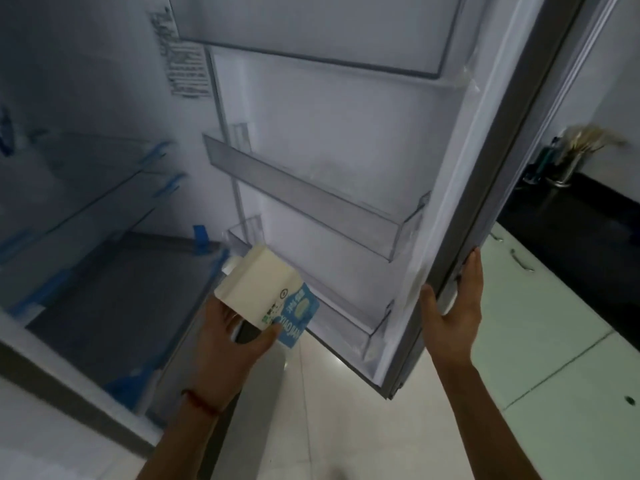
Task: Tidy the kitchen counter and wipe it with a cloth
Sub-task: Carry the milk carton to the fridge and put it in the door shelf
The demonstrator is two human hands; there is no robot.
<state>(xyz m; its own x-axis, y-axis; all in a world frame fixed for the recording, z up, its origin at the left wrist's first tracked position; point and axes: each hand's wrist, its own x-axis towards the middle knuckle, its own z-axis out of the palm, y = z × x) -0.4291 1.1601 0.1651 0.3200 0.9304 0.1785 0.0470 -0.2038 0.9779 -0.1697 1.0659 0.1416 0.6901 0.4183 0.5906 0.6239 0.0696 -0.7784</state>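
pale tiled floor (363,427), white cabinets (554,341), dim light

1. I hold one milk carton (268,292); my left hand (230,344) grips it.
2. Two hands of mine are in view; my right hand (453,306) holds the edge of the one open fridge door (502,209).
3. Three door shelves: top (311,32), middle (311,195), bottom (346,320).
4. Two glass shelves (104,174) inside the fridge, blurred.
5. One utensil holder (569,161) on the one dark counter (588,230).
6. Two cabinet handles (523,261) show.
7. One red wrist band (199,401).
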